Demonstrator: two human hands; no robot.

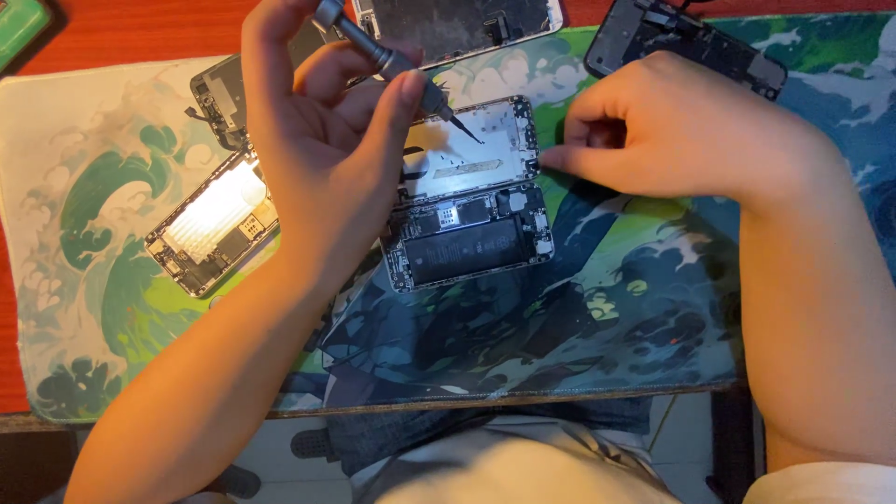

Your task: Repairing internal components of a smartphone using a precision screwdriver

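Note:
My left hand (pixel 322 140) grips a small metal screwdriver (pixel 383 56), its tip resting on the shiny inner plate of an opened phone (pixel 467 187) in the middle of the mat. The phone's screen half is folded up; its lower half shows a dark battery (pixel 464 250) and circuit parts. My right hand (pixel 672 131) rests with curled fingers against the phone's right edge, a fingertip touching it near the plate.
A printed wave-pattern mat (pixel 112 187) covers a red-brown table (pixel 140 28). Another opened phone (pixel 215 224) lies at left, with a dark part above it. Two more phone assemblies sit at the top edge (pixel 467 19) and top right (pixel 691 42). A green object (pixel 19 23) is in the top-left corner.

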